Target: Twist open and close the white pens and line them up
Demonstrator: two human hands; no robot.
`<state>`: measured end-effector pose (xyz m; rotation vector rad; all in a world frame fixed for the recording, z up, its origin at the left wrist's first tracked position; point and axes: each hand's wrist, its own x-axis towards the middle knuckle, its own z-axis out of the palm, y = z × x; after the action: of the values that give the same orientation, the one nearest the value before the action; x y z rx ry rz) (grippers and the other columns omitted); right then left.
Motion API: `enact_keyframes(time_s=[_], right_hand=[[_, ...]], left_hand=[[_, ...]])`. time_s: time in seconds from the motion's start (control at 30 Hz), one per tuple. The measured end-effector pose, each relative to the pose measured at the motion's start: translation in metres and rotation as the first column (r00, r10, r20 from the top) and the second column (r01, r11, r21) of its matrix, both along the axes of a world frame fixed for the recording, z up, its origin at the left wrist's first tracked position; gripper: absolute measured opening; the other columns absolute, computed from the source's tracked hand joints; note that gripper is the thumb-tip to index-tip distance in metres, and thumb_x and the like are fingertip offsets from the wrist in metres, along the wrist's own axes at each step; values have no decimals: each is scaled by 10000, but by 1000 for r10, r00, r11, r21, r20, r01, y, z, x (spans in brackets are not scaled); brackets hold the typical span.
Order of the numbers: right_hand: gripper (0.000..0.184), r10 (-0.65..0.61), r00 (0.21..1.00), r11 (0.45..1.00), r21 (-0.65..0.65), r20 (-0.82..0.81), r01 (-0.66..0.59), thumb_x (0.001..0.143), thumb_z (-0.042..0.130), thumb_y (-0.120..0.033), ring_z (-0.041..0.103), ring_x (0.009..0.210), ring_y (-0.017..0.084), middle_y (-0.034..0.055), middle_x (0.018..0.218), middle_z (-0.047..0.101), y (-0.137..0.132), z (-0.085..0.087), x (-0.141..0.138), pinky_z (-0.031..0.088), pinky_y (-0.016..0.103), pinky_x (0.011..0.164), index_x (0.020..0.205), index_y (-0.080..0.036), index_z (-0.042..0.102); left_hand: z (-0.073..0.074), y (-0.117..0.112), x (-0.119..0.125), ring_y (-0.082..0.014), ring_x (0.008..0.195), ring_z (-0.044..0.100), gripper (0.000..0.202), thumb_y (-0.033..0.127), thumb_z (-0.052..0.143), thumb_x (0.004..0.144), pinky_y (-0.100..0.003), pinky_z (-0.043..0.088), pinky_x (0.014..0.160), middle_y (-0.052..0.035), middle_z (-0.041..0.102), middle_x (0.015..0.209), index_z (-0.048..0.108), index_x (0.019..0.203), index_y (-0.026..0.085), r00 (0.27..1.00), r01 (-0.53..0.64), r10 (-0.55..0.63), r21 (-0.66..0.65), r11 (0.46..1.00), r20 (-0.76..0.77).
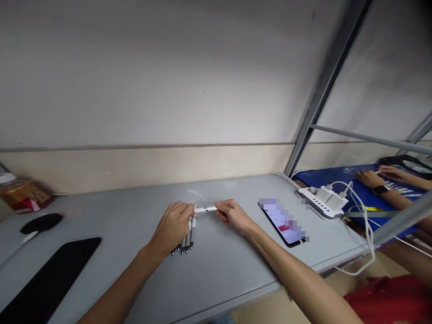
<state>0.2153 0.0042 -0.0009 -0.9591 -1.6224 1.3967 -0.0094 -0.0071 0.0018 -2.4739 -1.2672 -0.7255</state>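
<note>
L hand (173, 225) & R hand (232, 215), each grip clamped on one end of a white pen (205, 209) over the bench (209, 279) — prob. to steady it — w/ more pens (193, 231) bunched by L fingers, contact unclear.

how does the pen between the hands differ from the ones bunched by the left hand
The held pen runs crosswise between the left hand and right hand; the bunched pens point their tips toward the near side of the desk. The held pen's exposed stretch is mostly white; the bunched pens show grey lower sections with darker tips. Both show some white.
</note>
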Motion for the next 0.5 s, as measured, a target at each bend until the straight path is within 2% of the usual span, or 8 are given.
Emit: enact_keyframes(time_s=[0.07, 0.2, 0.3, 0.37, 0.43, 0.5], right_hand=[[417, -11, 994, 995, -98, -106, 0, 863, 514, -508, 317, 406, 82, -58, 436, 399, 0, 0, -3, 252, 246, 464, 623, -167, 524], [357, -123, 964, 987, -129, -237, 94, 807, 620, -466, 482, 494, 104, 10, 553, 567, -1, 7, -2, 347, 234, 497, 678, -133, 601], [271, -222, 871, 966, -218, -437, 137, 773, 676, -405, 583, 683, 130, 44, 766, 638, 4, 12, 4, 436, 235, 586, 757, -142, 616], [244, -245, 781, 952, -293, -575, 83, 783, 670, -393, 588, 708, 125, 30, 826, 631, 9, 11, 10, 468, 244, 619, 854, -167, 610], [250, -275, 715, 928, -371, -642, 25, 809, 640, -416, 508, 547, 90, -22, 680, 557, 15, 9, 18, 412, 208, 495, 909, -196, 579], [214, -282, 675, 924, -382, -682, 0, 836, 619, -381, 319, 406, 53, -79, 552, 406, 19, 7, 24, 231, 161, 373, 971, -232, 545]], left_hand=[[2, -2, 3, -192, 718, 491, 262, 82, 356, 904, -325, 356, 695, -28, 568, 697, 524, 736, 191, 999, -6, 8, 40, 999, -42], [5, -6, 11, -190, 783, 519, 236, 202, 342, 963, -331, 373, 734, -36, 599, 797, 568, 897, 186, 999, 42, -41, -33, 999, 24], [7, -8, 13, -184, 881, 545, 243, 236, 328, 971, -337, 385, 806, -40, 621, 919, 559, 1040, 197, 990, 99, -84, -137, 986, 112], [6, -7, 10, -190, 924, 543, 234, 252, 349, 961, -347, 380, 829, -41, 621, 956, 558, 1054, 203, 990, 91, -72, -163, 982, 121], [4, -5, 6, -203, 938, 533, 206, 268, 390, 939, -360, 374, 829, -42, 619, 968, 564, 1029, 206, 994, 46, -30, -162, 986, 102], [1, -2, 2, -219, 946, 520, 167, 274, 437, 904, -378, 363, 826, -40, 617, 971, 570, 985, 213, 997, -13, 25, -162, 987, 69]])
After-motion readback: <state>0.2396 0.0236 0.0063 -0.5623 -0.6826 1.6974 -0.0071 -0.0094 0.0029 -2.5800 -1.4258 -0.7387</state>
